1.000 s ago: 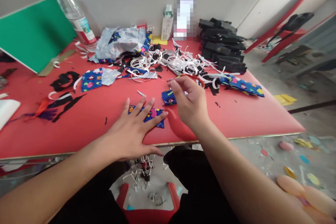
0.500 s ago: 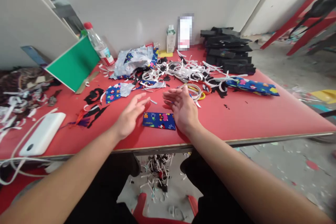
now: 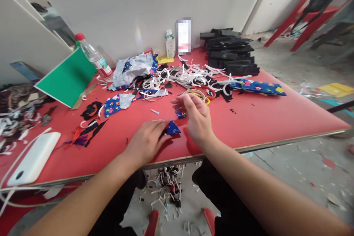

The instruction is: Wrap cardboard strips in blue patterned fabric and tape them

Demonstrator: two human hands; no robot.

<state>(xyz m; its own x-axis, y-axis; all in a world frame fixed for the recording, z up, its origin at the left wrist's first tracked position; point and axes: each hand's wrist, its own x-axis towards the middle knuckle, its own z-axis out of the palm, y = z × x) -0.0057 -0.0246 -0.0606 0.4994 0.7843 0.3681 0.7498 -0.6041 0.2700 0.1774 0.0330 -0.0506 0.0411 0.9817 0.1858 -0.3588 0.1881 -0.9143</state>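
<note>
Crowding the left hand (image 3: 146,142) on blue cloth (image 3: 172,129) — white strips (image 3: 193,75), bangles (image 3: 203,96), black scraps (image 3: 92,110).

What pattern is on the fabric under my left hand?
Fabric piece: blue with colourful prints; head view.

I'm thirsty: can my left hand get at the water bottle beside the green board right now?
Probably, with a long stretch: left hand rests on blue fabric near the edge; water bottle stands far back, only flat scraps between.
</note>
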